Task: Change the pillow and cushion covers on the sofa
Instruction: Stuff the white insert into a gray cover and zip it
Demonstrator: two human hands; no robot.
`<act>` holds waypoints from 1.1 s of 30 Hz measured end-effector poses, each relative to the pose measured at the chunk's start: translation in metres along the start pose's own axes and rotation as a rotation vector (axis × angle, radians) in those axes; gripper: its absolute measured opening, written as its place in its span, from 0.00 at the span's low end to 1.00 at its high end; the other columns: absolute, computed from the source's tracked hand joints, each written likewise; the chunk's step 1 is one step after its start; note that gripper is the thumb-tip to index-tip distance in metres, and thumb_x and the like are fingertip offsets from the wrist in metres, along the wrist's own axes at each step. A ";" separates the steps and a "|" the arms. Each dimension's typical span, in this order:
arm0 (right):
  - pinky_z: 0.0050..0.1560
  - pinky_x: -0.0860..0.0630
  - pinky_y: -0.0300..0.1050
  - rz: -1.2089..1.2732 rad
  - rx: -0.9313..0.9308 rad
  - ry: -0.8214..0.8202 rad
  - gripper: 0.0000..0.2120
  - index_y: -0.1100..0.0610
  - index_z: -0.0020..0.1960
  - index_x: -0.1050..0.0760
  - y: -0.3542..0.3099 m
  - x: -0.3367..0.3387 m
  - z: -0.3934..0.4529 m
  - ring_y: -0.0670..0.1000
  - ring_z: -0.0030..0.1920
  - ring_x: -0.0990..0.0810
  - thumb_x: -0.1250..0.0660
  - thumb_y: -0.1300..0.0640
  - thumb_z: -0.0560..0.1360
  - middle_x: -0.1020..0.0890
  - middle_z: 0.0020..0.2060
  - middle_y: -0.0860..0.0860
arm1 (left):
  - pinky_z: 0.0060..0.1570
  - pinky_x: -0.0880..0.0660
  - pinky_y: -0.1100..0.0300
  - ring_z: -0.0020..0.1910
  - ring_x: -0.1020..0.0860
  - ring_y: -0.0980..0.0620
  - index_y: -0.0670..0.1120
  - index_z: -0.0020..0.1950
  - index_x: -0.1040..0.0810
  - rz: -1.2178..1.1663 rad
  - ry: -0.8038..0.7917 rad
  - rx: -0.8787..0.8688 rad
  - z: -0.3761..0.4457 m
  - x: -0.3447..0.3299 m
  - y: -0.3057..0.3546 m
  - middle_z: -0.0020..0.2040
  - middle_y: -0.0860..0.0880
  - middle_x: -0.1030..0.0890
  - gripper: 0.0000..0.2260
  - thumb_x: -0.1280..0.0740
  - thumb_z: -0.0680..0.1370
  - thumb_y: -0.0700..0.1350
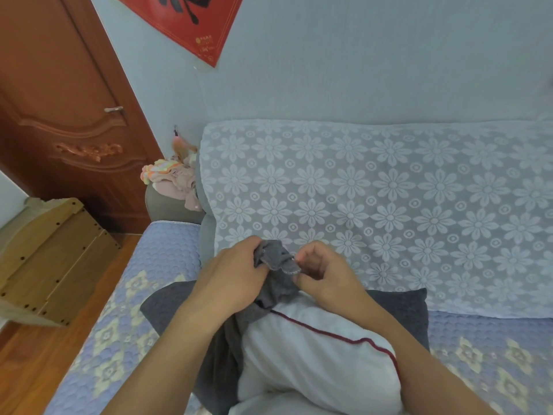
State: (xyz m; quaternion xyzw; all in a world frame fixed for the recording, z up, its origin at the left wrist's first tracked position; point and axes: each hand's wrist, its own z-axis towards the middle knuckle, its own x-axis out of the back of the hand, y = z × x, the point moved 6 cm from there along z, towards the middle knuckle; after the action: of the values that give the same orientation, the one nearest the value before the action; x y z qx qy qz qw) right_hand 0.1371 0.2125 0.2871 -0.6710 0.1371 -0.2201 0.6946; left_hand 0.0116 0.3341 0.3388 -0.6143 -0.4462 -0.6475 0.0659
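Pale blue wall fills the background behind a sofa whose seat carries a quilted blue and cream cover. Over the sofa back hangs a white lace throw with a daisy pattern. Left of the sofa stands a carved brown wooden door, and below the door, on the wood floor, sits a light wooden crate. Above the sofa a red paper poster with black calligraphy is stuck to the wall. On the sofa's left armrest lies a heap of pastel cloths.

At the front of the sofa seat rests a white pillow with dark red piping, partly out of a dark grey cover that spreads beneath it. The left hand grips a bunched edge of the cover with curled fingers. The right hand pinches the cover's stitched corner between thumb and fingertips, just beside the left hand.
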 end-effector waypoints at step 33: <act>0.72 0.35 0.50 0.102 0.038 -0.114 0.29 0.53 0.65 0.21 -0.036 0.079 -0.079 0.53 0.74 0.30 0.30 0.35 0.72 0.23 0.69 0.52 | 0.44 0.30 0.56 0.38 0.24 0.53 0.45 0.39 0.20 -0.776 -0.003 0.007 -0.015 -0.036 0.010 0.36 0.49 0.22 0.14 0.32 0.81 0.52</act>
State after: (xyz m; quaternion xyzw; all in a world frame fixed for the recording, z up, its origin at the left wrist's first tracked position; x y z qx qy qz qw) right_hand 0.1632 0.1048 0.3265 -0.6613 0.1273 -0.1485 0.7241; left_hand 0.0152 0.3019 0.3153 -0.4007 -0.6477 -0.6219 -0.1823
